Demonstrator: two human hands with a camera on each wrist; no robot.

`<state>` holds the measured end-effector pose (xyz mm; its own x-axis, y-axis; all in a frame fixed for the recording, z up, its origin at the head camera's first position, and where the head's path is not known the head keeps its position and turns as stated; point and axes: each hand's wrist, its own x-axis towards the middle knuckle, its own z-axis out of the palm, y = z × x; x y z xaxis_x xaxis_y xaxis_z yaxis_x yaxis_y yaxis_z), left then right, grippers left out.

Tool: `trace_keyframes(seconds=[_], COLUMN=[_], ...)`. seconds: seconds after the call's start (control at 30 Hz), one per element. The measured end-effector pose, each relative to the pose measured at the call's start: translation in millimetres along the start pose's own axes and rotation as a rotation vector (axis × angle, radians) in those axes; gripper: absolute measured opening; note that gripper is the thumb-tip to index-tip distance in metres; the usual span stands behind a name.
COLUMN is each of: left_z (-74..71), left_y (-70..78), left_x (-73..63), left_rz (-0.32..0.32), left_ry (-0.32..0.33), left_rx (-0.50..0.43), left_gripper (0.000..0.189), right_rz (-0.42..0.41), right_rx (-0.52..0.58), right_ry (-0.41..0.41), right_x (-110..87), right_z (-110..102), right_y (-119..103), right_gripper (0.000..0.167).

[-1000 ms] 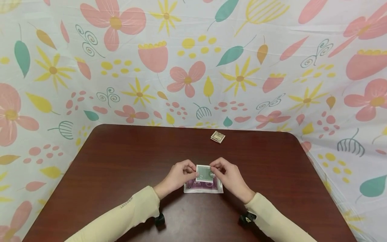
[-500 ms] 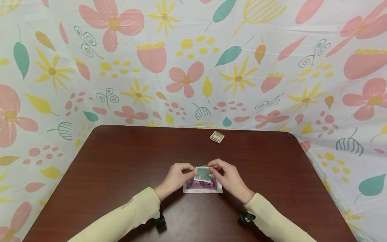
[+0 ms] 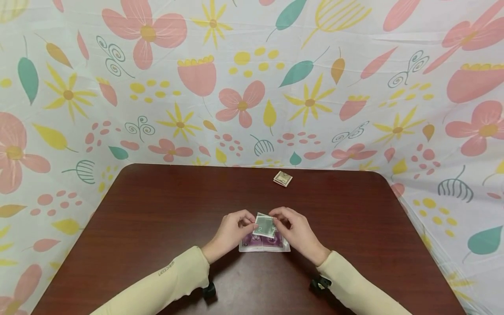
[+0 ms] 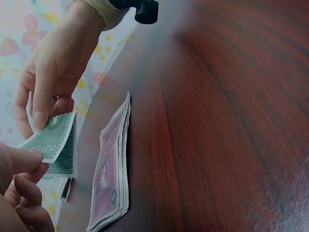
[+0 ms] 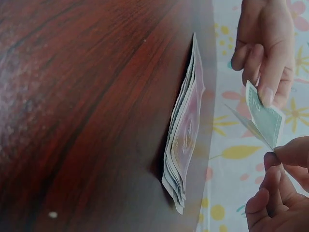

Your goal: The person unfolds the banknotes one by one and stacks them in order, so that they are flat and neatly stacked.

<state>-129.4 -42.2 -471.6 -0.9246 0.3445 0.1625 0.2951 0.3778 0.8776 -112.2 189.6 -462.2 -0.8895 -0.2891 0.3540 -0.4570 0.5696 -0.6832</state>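
A folded green banknote point(image 3: 264, 226) marked with a 2 is held up between both hands. My left hand point(image 3: 231, 228) pinches its left side between thumb and fingers. On the opposite side my right hand point(image 3: 298, 229) pinches the note near its edge. Two leaves of the green banknote point(image 5: 266, 121) spread apart in the right wrist view, meeting at the right thumb and finger. Below it, a stack of purple banknotes point(image 4: 110, 176) marked 5 lies on the table, its upper part hidden by the green note in the head view.
A small folded brownish banknote point(image 3: 283, 178) lies near the far edge of the dark wooden table point(image 3: 177, 201). Behind the table hangs a white cloth point(image 3: 240, 148) with flower and leaf prints. A black strap device point(image 3: 320, 283) sits at the right wrist.
The green banknote has tilted slightly, and its back leaf now shows above the front one. Both hands stay nearly in place, the right one slightly lower.
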Motion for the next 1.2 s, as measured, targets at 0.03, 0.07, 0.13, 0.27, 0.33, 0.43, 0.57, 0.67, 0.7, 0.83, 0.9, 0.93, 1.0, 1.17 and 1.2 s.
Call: trace_keyframes(seconds=[0.03, 0.07, 0.13, 0.27, 0.33, 0.43, 0.57, 0.67, 0.7, 0.83, 0.9, 0.93, 1.0, 1.17, 1.2], left_z=[0.2, 0.4, 0.9, -0.7, -2.5, -3.8, -5.4, -7.4, -8.0, -10.6, -11.6, -12.2, -13.0, -13.8, -13.9], left_y=[-0.7, -2.2, -4.6, -6.0, -3.6, -2.6, -1.0, -2.4, -3.4, -7.3, -9.0, -9.7, -11.0, -14.1, -14.8], left_x=[0.0, 0.3, 1.0, 1.3, 0.5, -0.5, -1.3, -1.6, -1.6, -2.1, -2.7, -3.2, -4.1, -6.5, -7.0], left_rz=[0.008, 0.019, 0.023, 0.015, 0.0, 0.002, -0.002, -0.007, -0.013, -0.048, -0.072, -0.085, -0.11, -0.156, -0.164], left_ry=[0.005, 0.01, 0.017, 0.011, 0.005, 0.008, 0.015, 0.021, 0.023, 0.031, 0.034, 0.036, 0.043, 0.07, 0.073], left_rx=[-0.011, -0.022, -0.053, -0.11, -0.143, -0.186, -0.216, -0.227, -0.226, -0.239, -0.248, -0.256, -0.266, -0.278, -0.278], left_gripper=[0.008, 0.009, 0.01, 0.008, 0.007, 0.007, 0.007, 0.007, 0.007, 0.007, 0.007, 0.007, 0.006, 0.007, 0.007], right_rz=[-0.002, -0.003, -0.008, -0.015, -0.015, -0.017, -0.017, -0.004, 0.003, 0.037, 0.061, 0.074, 0.097, 0.128, 0.131], right_rx=[0.0, -0.002, -0.006, -0.03, -0.042, -0.055, -0.057, -0.058, -0.059, -0.053, -0.046, -0.044, -0.037, 0.0, 0.005], right_ry=[-0.004, -0.006, -0.012, -0.001, 0.006, 0.016, 0.033, 0.054, 0.06, 0.068, 0.063, 0.058, 0.049, 0.02, 0.018], right_x=[0.0, 0.0, -0.3, -1.7, -2.2, -2.5, -2.4, -2.2, -2.3, -2.9, -3.5, -3.8, -4.6, -8.0, -8.6], right_z=[0, -1, -2, -3, -4, -5, -7, -9, -10, -13, -15, -15, -16, -15, -15], right_y=[0, 1, 1, 3, 5, 9, 14, 15, 16, 17, 17, 17, 17, 18, 18], right_gripper=[0.018, 0.018, 0.018, 0.019, 0.021, 0.022, 0.023, 0.023, 0.023, 0.02, 0.019, 0.019, 0.019, 0.028, 0.031])
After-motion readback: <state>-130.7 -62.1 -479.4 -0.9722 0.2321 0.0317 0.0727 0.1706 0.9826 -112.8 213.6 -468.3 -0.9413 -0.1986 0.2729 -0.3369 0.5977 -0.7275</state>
